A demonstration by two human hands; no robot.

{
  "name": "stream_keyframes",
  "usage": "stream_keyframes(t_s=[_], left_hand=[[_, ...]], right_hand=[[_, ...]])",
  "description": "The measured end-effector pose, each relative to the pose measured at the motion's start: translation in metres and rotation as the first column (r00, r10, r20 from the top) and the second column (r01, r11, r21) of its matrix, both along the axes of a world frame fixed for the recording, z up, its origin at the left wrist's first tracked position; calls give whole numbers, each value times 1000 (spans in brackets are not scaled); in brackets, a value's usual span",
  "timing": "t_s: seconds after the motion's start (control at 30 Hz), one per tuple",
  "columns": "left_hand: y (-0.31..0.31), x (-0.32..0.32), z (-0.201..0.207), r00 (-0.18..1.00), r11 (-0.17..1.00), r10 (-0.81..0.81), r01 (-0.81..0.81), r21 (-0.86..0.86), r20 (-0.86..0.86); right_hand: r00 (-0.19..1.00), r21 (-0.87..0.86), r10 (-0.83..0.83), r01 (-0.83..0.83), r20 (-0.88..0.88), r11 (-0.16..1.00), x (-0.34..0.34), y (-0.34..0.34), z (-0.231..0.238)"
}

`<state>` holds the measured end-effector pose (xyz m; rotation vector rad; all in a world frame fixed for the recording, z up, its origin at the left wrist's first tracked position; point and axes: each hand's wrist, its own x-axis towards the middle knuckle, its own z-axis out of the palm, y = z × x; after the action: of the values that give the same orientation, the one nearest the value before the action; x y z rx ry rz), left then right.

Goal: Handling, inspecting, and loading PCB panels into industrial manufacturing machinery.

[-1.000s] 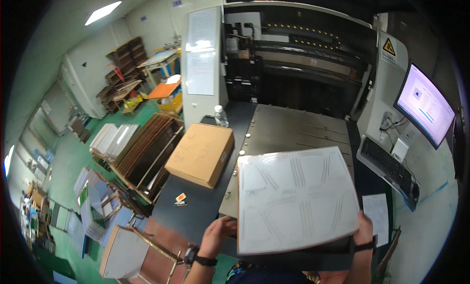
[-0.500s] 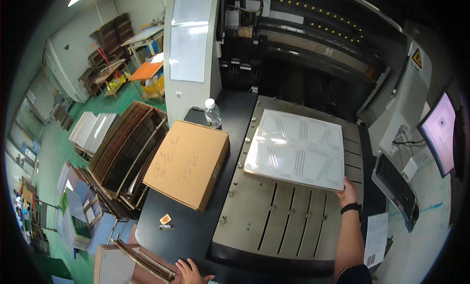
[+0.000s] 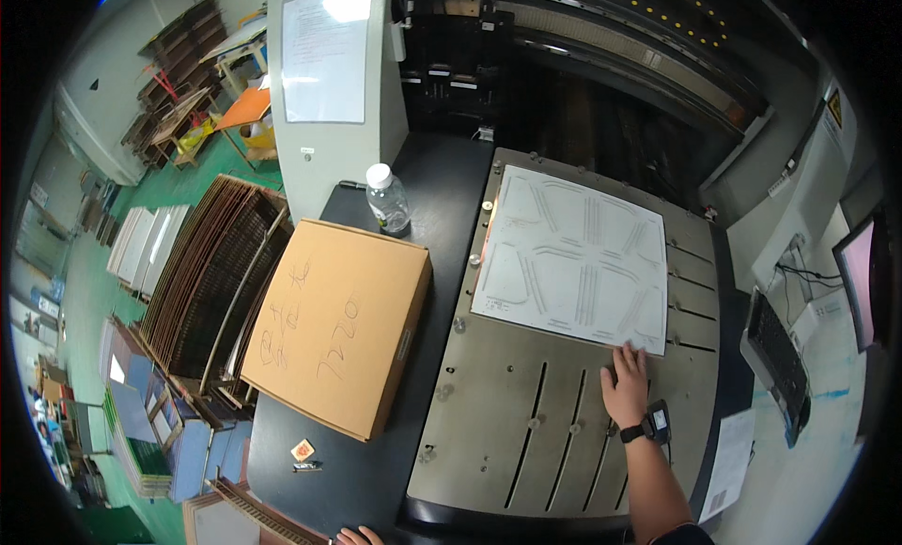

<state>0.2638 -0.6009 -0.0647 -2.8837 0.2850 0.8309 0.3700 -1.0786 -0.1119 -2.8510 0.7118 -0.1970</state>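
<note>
Two bare hands are at the machine, and we find the white panel (image 3: 575, 256), marked with groups of dark lines, lying on the slotted metal bed (image 3: 489, 404). We see it just beyond the right hand (image 3: 625, 393), whose outstretched fingers touch its near edge close to the right corner. That hand is unfolded, with a black wristband (image 3: 635, 433) behind it. Well apart from the panel, toward us and to its left, the left hand (image 3: 358, 537) shows only its fingers at the lower rim; we cannot tell whether it is spread or holding something.

One second earlier, we saw both hands carrying the panel, raised in front of the body. Half a second ago the right hand alone gripped its near right corner, the panel's near edge above the bed; now we see it laid down, the grip loosened to a touch. The left hand has slipped farther out of our view.

To the panel's left, on the dark tabletop (image 3: 366, 493), we note a brown cardboard box (image 3: 329, 319) and, behind it, a clear bottle (image 3: 387, 202) with a white cap.
</note>
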Motion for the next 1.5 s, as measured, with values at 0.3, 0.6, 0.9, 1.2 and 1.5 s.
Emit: stream_keyframes(t_s=[0.3,0.6,0.9,1.2,1.5], left_hand=[[7,-14,-19,967,966,-173,128,225,189],[6,-13,-16,976,988,-137,121,100,172],[13,-14,-28,952,987,-159,146,69,262],[17,-22,-22,962,929,255,-217,-300,96],[19,-153,-62,977,543,196,-182,-820,-87]], right_hand=[[996,122,88,-86,-17,989,36,-43,-7],[981,264,176,-148,-83,953,-97,29,9],[984,201,138,-113,-111,973,-238,87,14],[981,153,193,-187,-23,970,-258,98,-3],[942,612,305,-324,140,721,-333,163,45]])
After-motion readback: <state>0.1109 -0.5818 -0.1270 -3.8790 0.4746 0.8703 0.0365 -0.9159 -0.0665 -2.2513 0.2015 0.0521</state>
